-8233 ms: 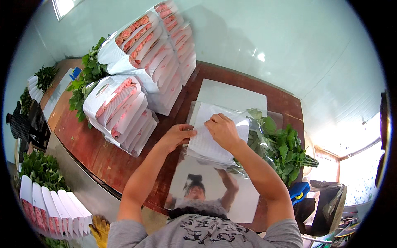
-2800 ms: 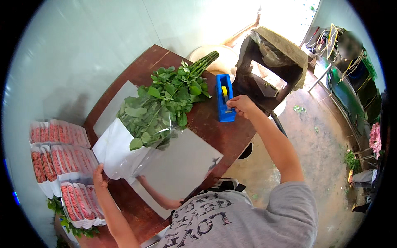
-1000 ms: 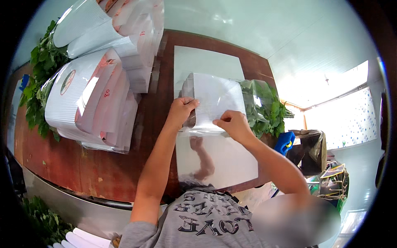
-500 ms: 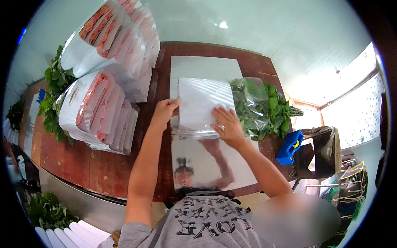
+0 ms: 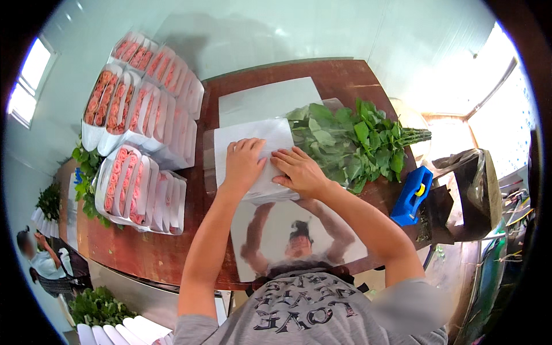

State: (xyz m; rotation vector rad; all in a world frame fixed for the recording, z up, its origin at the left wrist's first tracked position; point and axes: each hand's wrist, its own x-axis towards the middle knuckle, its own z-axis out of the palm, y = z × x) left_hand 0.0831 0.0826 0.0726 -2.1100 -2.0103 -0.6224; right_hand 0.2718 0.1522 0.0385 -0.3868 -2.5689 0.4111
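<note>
A flower bunch in a ribbed white wrapper [image 5: 227, 144] lies on its side on the table. Its green leaves [image 5: 368, 141] and cut stems [image 5: 418, 135] point right, partly under clear film; the blooms are hidden. My left hand [image 5: 244, 164] rests on top of the wrapper, fingers stretched out. Close beside it, my right hand [image 5: 302, 171] presses flat on the wrapper near the leaves, also open. Beneath the bunch is a shiny sheet [image 5: 253, 241] that mirrors my arms, and a pale sheet [image 5: 270, 100] shows behind it.
Wrapped pink rose bunches [image 5: 146, 106] stand stacked at the left of the brown table [image 5: 132, 247]. On the right edge sit a blue tape dispenser [image 5: 411, 198] and a dark bag [image 5: 474, 190]. Another person [image 5: 49, 261] is at the far left. More leafy bunches [image 5: 100, 305] lie lower left.
My left hand has left the wrapper's left edge and moved right onto its top. My right hand stays on the wrapper, now close to the left. The view has shifted, showing another person.
</note>
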